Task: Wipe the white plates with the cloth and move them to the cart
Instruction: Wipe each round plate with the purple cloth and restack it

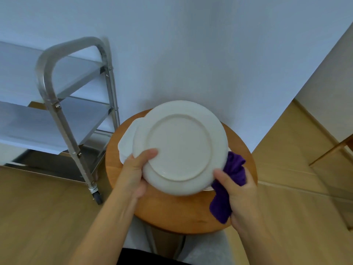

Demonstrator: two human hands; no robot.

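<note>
Left hand [136,169] grips a white plate [179,148] at its eight o'clock rim, thumb across the upturned underside, holding it tilted above a round wooden table [172,211]. Right hand [240,190] clutches a purple cloth [227,186] bunched against the plate's four o'clock edge. More white plates [127,142] peek out at nine o'clock, stacked on the table. At ten o'clock stands the steel cart [57,104], its shelves lined in white.

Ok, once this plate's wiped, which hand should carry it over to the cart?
Probably the left hand. It already grips the plate by its rim, and the cart stands on that side. The right hand is holding the purple cloth.
</note>
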